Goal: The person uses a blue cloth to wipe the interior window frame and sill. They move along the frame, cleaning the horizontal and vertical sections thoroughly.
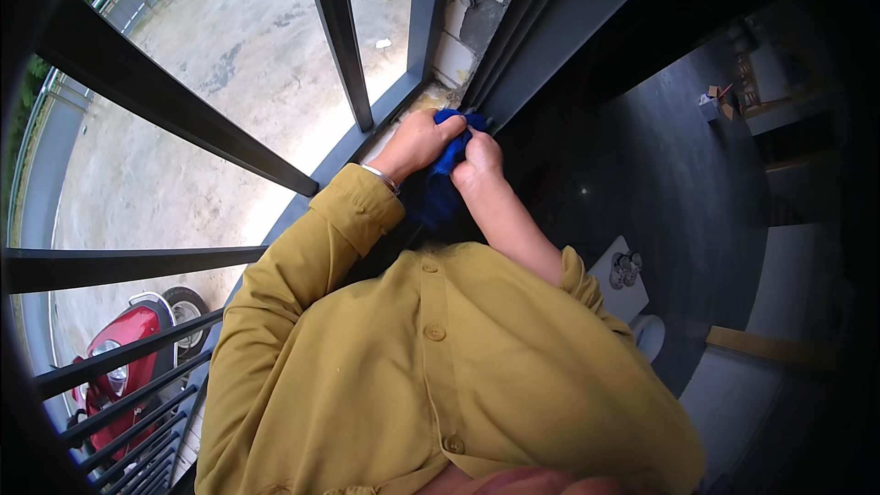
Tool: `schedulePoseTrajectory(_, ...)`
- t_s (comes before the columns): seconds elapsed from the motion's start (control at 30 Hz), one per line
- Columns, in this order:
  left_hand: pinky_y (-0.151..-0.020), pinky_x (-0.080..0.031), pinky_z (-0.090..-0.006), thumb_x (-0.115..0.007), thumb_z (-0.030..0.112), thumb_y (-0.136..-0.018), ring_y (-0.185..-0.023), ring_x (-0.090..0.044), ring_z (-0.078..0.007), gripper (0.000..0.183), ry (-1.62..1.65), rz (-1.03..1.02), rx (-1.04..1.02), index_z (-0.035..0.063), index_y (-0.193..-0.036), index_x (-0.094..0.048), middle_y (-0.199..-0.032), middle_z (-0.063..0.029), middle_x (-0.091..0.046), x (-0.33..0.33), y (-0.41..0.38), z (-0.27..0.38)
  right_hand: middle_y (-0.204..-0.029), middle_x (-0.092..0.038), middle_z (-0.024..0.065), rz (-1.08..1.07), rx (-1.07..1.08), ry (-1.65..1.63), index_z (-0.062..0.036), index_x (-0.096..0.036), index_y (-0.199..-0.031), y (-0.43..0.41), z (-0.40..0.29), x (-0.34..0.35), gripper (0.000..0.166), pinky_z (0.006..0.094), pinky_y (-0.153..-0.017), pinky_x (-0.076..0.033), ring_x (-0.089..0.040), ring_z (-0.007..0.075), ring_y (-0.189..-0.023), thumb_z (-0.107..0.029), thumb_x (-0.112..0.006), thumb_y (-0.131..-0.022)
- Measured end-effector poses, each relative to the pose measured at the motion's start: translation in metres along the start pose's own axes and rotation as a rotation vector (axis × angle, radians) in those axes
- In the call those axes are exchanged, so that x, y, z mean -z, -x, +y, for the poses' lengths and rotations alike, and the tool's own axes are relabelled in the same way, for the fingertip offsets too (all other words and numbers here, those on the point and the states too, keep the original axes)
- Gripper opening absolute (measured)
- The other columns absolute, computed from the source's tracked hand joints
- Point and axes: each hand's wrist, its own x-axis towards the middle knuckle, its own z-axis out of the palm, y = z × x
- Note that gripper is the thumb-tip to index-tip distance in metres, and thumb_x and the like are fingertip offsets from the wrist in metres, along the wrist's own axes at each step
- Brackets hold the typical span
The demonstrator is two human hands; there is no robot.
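Note:
A bunched blue cloth (450,155) is gripped between my two hands, close to the corner where the window bars meet a dark metal frame (529,62). My left hand (419,141), with a bracelet at the wrist, closes over the cloth's upper left side, thumb on top. From the right, my right hand (481,158) holds the same cloth, fingers curled and partly hidden. A loose end of the cloth hangs below into shadow. Behind the hands runs a rough, partly tiled wall edge (454,62).
Dark metal bars (337,34) stand along my left. Beyond them lie a concrete yard (206,82) and a red scooter (124,350). To the right, on a dark floor (687,172), are an open carton (711,104) and a pair of shoes (624,269) on a pale board.

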Motion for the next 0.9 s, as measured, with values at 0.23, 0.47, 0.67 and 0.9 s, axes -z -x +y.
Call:
schedulePoseTrajectory(0.23,-0.082,-0.046,-0.0299,-0.056,0.035,-0.085,-0.09,-0.058,-0.0171,0.051,0.197,-0.072,-0.054,-0.0046,-0.116,-0.054,-0.103,-0.0149,-0.062,-0.002,0.031,-0.004,-0.101,-0.06,0.0123,-0.143,0.222,0.18,0.002,-0.055,-0.106,0.033,0.002,0.014,0.021,0.0336,-0.083,-0.049,-0.06,0.0212,-0.092,-0.013,-0.043,-0.096)
schedulePoseTrajectory(0.47,-0.081,-0.047,-0.0287,-0.067,0.048,-0.08,-0.093,-0.058,-0.0194,0.065,0.166,-0.12,-0.029,-0.0026,-0.118,-0.055,-0.104,-0.0144,-0.061,-0.008,0.04,0.007,-0.105,-0.06,0.0099,-0.372,0.192,0.286,0.0018,-0.052,-0.116,0.105,-0.013,0.067,0.027,0.0281,-0.083,-0.049,-0.059,0.0154,-0.091,-0.017,-0.044,-0.097)
schedulePoseTrajectory(0.67,-0.063,-0.046,-0.0258,-0.064,0.034,-0.085,-0.067,-0.055,-0.0116,0.037,0.28,-0.25,-0.023,-0.0022,-0.093,-0.063,-0.073,-0.0052,-0.06,-0.049,0.024,0.007,-0.108,-0.06,0.0073,-0.415,0.174,0.451,0.0022,-0.052,-0.118,0.119,-0.014,0.107,0.029,0.0248,-0.083,-0.047,-0.057,0.0106,-0.091,-0.017,-0.046,-0.097)
schedulePoseTrajectory(0.9,-0.066,-0.046,-0.0263,-0.053,0.016,-0.09,-0.069,-0.055,-0.0115,0.025,0.389,-0.101,-0.069,-0.0022,-0.107,-0.058,-0.08,-0.0066,-0.061,-0.061,-0.002,-0.015,-0.11,-0.06,0.0114,-0.225,0.37,0.451,0.0027,-0.049,-0.124,0.14,-0.027,0.111,0.04,0.0303,-0.091,-0.044,-0.057,0.0175,-0.095,-0.025,-0.048,-0.096)
